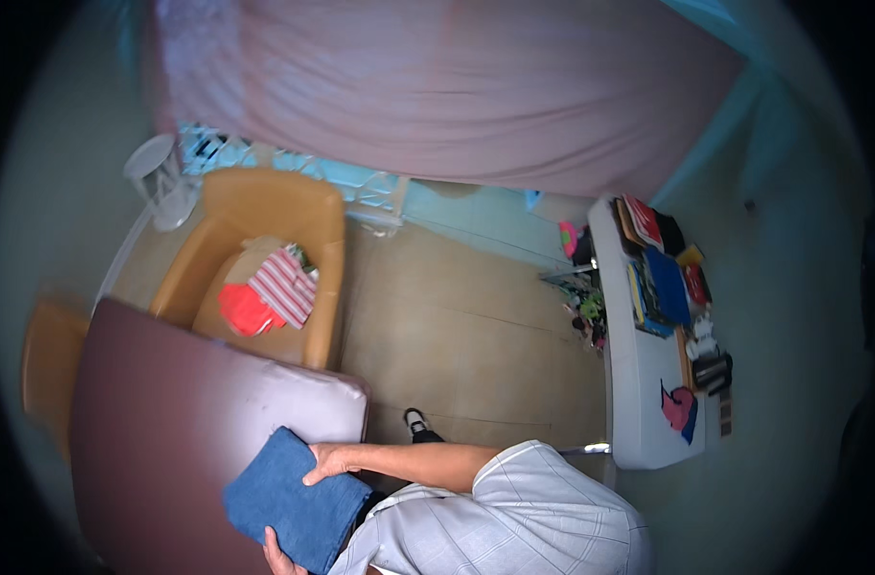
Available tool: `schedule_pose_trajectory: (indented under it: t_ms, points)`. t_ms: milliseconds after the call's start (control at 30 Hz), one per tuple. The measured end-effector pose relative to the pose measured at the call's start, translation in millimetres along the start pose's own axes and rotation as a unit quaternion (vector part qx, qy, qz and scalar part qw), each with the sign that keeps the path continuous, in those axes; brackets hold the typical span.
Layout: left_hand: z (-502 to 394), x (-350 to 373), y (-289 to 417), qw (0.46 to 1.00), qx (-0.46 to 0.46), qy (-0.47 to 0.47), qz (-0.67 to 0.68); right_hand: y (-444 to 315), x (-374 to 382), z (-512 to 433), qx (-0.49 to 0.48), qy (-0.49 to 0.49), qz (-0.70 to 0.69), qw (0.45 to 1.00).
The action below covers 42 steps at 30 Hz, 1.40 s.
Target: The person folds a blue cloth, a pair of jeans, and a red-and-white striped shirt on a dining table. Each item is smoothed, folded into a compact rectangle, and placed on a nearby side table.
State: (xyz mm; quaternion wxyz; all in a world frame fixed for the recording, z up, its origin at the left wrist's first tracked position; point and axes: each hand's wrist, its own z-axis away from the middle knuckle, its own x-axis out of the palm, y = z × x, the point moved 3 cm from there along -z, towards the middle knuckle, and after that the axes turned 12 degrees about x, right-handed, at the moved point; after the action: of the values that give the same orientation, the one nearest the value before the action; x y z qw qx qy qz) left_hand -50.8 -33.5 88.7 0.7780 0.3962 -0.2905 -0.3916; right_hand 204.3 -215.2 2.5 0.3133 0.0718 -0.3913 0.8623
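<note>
A folded blue cloth (pixel 294 503), possibly a denim garment, is held between my two hands at the lower left. My right hand (pixel 328 461) grips its upper right edge, with the thumb lying on top. At its bottom edge my left hand (pixel 278 555) holds it too, though the picture's rim and the cloth cover much of that hand. Beneath and beyond the cloth spreads a maroon tabletop (pixel 157 431), shiny with light near its corner. Whether the cloth rests on the tabletop or is just above it, I cannot tell.
Beyond the table stands a tan armchair (pixel 272 194) holding a striped cloth (pixel 286 286), a red cloth (pixel 247 310) and other fabric. A white stool (pixel 163 180) is beside it. At right, a white table (pixel 628 402) bears books (pixel 664 287). A pink curtain (pixel 437 93) hangs behind.
</note>
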Motion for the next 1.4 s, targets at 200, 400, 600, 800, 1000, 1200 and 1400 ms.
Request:
schedule_pose_trajectory:
  t_ms: [200, 400, 600, 800, 1000, 1200, 1400]
  points:
    - [-84, 162, 41, 0.988, 0.0, -0.143, -0.065, 2, -142, 117, -0.181, 0.075, -0.078, 0.978]
    - [-130, 390, 51, 0.956, -0.017, -0.258, -0.137, 58, -287, 300, -0.215, 0.289, -0.116, 0.926]
    - [-175, 583, 39, 0.917, -0.031, -0.367, -0.151, 108, -384, 449, -0.264, 0.461, -0.141, 0.835]
    - [-238, 722, 19, 0.874, -0.064, -0.441, -0.195, 166, -469, 484, -0.244, 0.43, -0.322, 0.808]
    - [-262, 895, 24, 0.816, -0.126, -0.509, -0.244, 188, -548, 533, -0.258, 0.531, -0.388, 0.708]
    - [-363, 1072, -2, 0.724, -0.09, -0.649, -0.216, 173, -637, 595, -0.256, 0.621, -0.445, 0.593]
    - [-357, 1304, 40, 0.615, -0.052, -0.757, -0.214, 148, -716, 706, -0.257, 0.674, -0.479, 0.5]
